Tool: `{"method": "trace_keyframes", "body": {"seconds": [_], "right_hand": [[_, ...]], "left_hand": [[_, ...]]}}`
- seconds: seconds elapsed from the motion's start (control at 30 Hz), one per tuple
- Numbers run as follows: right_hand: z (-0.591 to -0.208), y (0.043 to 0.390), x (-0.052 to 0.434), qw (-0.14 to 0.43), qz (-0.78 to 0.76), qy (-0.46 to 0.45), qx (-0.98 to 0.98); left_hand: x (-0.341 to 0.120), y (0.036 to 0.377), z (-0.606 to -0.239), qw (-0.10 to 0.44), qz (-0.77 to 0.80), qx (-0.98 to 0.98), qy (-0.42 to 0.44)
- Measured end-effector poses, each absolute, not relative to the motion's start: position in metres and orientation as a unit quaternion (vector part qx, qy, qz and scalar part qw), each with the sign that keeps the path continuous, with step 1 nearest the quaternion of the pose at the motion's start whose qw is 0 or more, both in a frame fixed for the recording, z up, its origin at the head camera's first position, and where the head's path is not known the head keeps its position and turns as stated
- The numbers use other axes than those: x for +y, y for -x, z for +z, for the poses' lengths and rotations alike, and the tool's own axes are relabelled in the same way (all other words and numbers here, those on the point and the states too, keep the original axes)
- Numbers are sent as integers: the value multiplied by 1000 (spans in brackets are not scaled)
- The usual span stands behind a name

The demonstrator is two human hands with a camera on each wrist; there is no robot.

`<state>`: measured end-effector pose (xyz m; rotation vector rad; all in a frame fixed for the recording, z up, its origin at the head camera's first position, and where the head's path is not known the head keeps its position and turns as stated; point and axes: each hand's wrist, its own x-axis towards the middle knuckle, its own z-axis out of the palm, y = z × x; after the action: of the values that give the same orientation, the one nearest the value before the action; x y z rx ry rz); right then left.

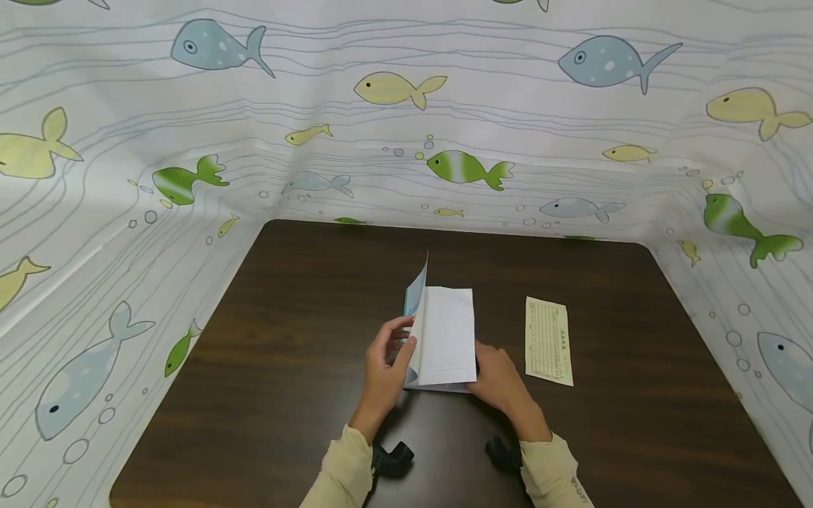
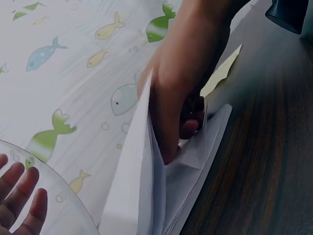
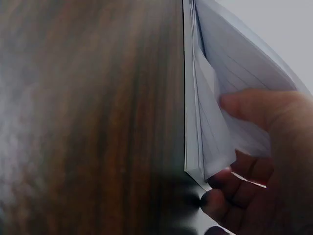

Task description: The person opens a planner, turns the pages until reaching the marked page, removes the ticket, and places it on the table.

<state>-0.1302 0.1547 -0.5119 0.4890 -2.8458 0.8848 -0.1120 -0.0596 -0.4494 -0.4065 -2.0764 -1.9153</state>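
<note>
A thin notebook (image 1: 447,339) lies on the middle of the dark wooden table (image 1: 273,353), with white lined pages showing. My left hand (image 1: 394,346) grips its blue cover (image 1: 416,296), which stands lifted nearly upright at the notebook's left side. My right hand (image 1: 492,374) pinches the pages at the lower right corner. In the right wrist view the thumb (image 3: 249,105) lies on top of a page and the fingers (image 3: 230,196) curl underneath. The left wrist view shows the right hand (image 2: 181,83) reaching into the fanned pages (image 2: 142,186).
A pale yellow printed slip (image 1: 548,341) lies flat just right of the notebook; its tip (image 2: 222,73) shows beyond the hand in the left wrist view. White cloth with a fish print (image 1: 406,141) walls the table on three sides. Black wrist mounts (image 1: 392,457) sit near the front edge.
</note>
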Motion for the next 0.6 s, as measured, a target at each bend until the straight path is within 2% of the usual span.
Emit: {"method": "trace_keyframes", "body": {"seconds": [0.37, 0.6], "right_hand": [[-518, 127, 154, 16, 336, -142, -931], [-519, 113, 163, 50, 375, -64, -923]], "left_hand": [[-63, 114, -458, 146, -662, -721, 143], [-62, 124, -492, 116, -623, -743, 216]]}}
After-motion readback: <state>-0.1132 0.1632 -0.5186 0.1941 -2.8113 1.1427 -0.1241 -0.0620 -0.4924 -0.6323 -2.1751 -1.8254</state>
